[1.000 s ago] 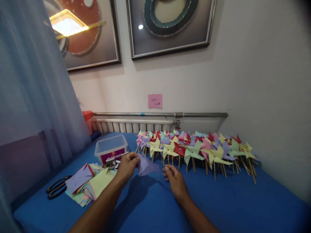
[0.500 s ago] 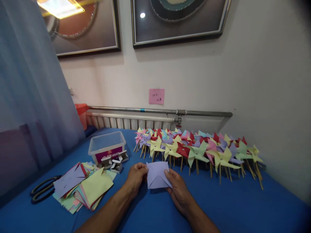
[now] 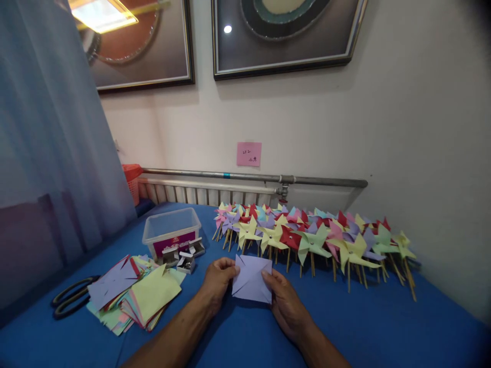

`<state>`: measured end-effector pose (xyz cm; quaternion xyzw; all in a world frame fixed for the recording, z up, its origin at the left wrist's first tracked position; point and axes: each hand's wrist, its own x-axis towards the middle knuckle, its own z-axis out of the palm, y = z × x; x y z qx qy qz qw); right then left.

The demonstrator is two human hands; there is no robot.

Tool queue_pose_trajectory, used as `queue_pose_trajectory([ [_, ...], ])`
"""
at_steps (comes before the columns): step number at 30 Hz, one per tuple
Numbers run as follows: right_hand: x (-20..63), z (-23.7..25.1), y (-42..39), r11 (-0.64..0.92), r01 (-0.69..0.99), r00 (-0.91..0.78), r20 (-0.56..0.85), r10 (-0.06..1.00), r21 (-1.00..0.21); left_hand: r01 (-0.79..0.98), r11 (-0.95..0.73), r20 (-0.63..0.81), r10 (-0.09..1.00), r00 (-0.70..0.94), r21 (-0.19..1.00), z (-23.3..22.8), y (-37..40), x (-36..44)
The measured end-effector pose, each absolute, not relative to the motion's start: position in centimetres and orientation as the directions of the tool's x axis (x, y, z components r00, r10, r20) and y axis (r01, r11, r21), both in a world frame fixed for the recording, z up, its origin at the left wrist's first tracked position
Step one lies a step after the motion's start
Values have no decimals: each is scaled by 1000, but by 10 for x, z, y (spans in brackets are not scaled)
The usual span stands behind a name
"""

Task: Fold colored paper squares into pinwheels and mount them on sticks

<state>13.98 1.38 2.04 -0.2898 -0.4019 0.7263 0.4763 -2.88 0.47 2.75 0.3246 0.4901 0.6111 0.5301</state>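
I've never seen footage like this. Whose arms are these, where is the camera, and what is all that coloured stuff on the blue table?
There is no machine here: a person wears a camera on the head, looking forward and down, so the two bare arms are that person's own. The left hand and right hand together hold a lilac paper square, cut and partly folded, just above the blue table. Behind it lies a long row of finished paper pinwheels on wooden sticks. To the left are a stack of coloured paper squares, black scissors, a clear plastic box and small metal boxes. On the wall hang framed pictures and a pink note.
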Motion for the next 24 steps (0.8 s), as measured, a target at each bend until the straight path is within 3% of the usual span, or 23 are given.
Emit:
queue_pose_trajectory([
  [7, 134, 8, 16, -165, -383, -299, -47, 953, -909, -315, 22, -92, 973, -211, 949, 24, 4, -26],
  [17, 129, -9, 22, -199, -317, -212, -135, 968, -927, 100, -146, 171, 932, -319, 984, 14, 5, -25],
  [20, 128, -9, 20, -193, -306, -209, -132, 969, -932, 365, -223, 335, 899, -281, 904, 17, -3, -23],
  [24, 128, -10, 19, -178, -307, -199, -120, 973, -935, 640, -426, 612, 785, -90, 640, 19, -11, -21],
])
